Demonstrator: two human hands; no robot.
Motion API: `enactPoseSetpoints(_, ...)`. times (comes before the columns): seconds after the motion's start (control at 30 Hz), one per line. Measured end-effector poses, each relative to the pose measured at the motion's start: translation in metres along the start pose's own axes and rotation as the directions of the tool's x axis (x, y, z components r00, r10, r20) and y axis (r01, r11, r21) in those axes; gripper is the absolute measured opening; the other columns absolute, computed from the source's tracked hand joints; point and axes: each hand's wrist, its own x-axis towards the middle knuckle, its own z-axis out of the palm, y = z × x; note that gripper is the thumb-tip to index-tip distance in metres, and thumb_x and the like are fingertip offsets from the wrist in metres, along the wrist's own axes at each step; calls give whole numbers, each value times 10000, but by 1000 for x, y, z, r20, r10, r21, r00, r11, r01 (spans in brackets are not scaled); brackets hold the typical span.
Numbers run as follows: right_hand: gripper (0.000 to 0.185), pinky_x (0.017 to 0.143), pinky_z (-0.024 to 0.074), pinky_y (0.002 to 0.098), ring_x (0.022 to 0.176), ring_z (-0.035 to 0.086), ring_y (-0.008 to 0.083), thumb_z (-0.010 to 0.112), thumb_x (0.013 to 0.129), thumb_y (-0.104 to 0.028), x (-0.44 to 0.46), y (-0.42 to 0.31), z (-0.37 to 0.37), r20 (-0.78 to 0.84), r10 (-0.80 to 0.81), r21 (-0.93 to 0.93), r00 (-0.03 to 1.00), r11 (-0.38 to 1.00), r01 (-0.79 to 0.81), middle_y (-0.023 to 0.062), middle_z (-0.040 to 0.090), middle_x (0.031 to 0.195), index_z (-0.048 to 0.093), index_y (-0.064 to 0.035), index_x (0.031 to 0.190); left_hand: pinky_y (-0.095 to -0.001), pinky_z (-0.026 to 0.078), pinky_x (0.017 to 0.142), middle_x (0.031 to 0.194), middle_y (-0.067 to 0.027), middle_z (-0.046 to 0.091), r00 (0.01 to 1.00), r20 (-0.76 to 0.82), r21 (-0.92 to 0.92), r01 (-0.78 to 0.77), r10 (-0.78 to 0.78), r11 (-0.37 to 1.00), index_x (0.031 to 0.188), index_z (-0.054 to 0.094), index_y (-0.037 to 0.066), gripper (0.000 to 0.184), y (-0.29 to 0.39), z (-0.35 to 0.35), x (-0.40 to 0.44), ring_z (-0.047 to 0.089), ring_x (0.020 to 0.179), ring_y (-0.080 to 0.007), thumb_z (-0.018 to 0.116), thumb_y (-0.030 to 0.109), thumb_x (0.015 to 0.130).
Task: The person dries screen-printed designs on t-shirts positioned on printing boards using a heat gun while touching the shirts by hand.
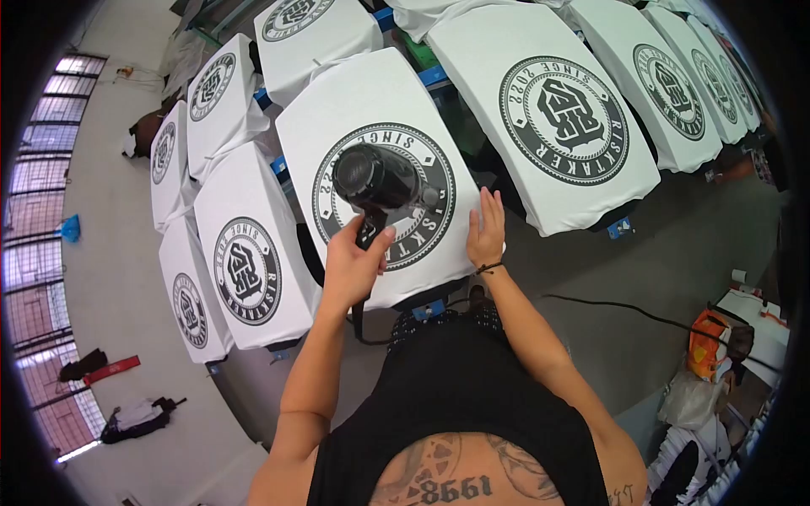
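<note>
My left hand (354,266) is wrapped round the handle of a black hair dryer (371,174). The dryer is over the round black print of a white T-shirt (359,101) stretched on a board, its nozzle pointing right. Part of the print is hidden behind it. My right hand (487,229) lies along the right edge of the same shirt, fingers extended and holding nothing. A dark cord hangs below the dryer's handle.
More printed white shirts on boards stand to the left (245,261) and right (548,118). A black cable (624,310) crosses the grey floor. An orange bag (707,344) and clutter are at lower right. Another person's hand (717,177) shows at far right.
</note>
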Motion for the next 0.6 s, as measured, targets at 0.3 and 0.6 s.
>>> enactPoseSetpoints(0.3, 401, 1175, 278, 510, 1413, 389, 409, 584, 965, -146, 0, 0, -9, 48, -107, 41, 993, 994, 105, 153, 550, 1437, 596, 7, 1335, -251, 475, 492, 622, -35, 615, 997, -38, -21, -63, 62, 998, 1226, 599, -134, 519, 33, 27, 58, 583, 514, -94, 735, 269, 928)
enactPoseSetpoints(0.6, 389, 1148, 309, 500, 1368, 411, 384, 588, 961, -154, 2, -1, -13, 59, -134, 88, 989, 988, 128, 143, 561, 1418, 613, -1, 1317, -257, 458, 479, 617, -21, 608, 995, -52, -50, -83, 80, 995, 1082, 645, -71, 396, 36, 36, 58, 573, 501, -96, 732, 283, 927)
